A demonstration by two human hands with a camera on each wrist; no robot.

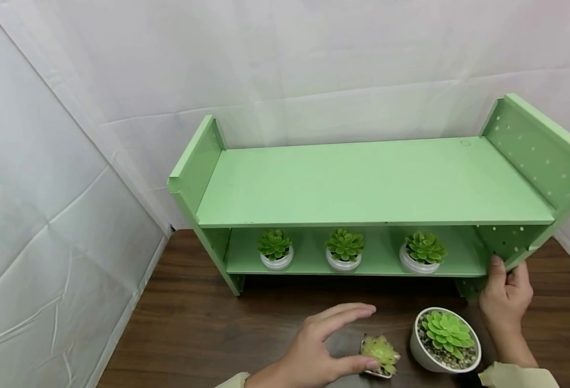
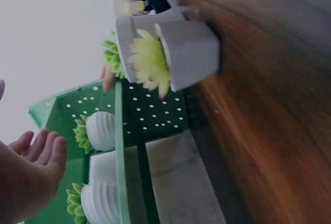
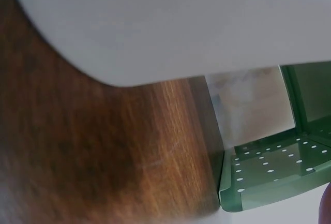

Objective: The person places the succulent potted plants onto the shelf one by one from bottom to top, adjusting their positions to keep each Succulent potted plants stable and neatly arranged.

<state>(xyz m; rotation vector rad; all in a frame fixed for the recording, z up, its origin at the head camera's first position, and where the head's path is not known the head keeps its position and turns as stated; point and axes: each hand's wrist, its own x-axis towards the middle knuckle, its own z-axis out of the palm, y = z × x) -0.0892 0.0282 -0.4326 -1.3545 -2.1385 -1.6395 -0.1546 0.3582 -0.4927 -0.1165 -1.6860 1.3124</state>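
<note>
A green two-tier shelf [image 1: 372,183] stands against the back wall. My right hand [image 1: 507,296] grips the lower front edge of its right side panel, thumb inside and fingers outside. Over the table in front, my left hand [image 1: 314,347] is spread with thumb and fingers apart. Its thumb overlaps a small yellow-green succulent [image 1: 381,350] in the head view; in the left wrist view a gap lies between the hand and its angular white pot [image 2: 191,53]. Between this plant and my right forearm stands a larger succulent [image 1: 447,333] in a round white pot [image 3: 181,32].
Spaced along the lower tier are three small succulents in white ribbed pots: left [image 1: 276,258], middle [image 1: 344,260] and right [image 1: 419,261]. The dark wooden table [image 1: 183,323] extends to the left of the shelf. White sheeting [image 1: 285,64] hangs behind and at the side.
</note>
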